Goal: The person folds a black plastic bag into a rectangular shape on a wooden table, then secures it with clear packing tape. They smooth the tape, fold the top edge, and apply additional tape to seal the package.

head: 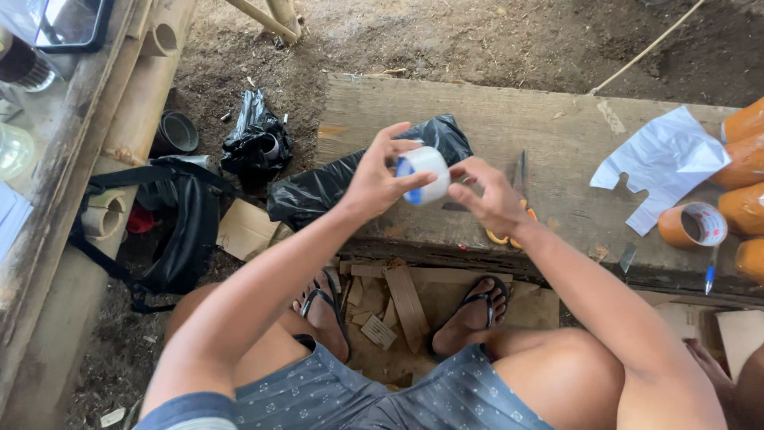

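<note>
Left hand (380,177) clamped on white tape roll (425,173), right hand (492,195) pinching at its 3 o'clock edge; the tape end could slip free, as the pinch looks shallow.

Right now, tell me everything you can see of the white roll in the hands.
The white roll is a short, wide ring, like a tape roll, with a blue inner rim showing at its left end. It looks smooth and slightly glossy. It is held in the air above the wooden plank, its axis lying roughly sideways. The left hand grips it with fingers over its top and thumb beneath; the right hand touches its right edge with the fingertips.
</note>
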Action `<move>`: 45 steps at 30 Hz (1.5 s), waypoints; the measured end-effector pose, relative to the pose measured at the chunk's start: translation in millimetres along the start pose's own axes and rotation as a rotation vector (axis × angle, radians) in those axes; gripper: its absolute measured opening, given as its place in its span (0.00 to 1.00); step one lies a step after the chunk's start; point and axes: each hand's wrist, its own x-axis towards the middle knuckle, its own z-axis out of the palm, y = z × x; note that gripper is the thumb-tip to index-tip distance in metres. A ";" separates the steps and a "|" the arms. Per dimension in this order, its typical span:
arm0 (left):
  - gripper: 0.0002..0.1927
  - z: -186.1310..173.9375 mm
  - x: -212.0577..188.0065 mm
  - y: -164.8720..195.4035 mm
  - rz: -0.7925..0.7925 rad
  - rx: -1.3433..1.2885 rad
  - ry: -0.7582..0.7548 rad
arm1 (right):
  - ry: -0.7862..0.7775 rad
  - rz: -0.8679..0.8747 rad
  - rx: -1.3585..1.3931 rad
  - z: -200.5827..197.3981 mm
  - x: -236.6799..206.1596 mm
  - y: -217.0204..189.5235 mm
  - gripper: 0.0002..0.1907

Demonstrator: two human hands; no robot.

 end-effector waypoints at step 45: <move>0.41 50.6 23.6 -49.6 0.479 1.360 -0.274 | 0.052 0.560 0.265 15.9 -13.0 48.9 0.20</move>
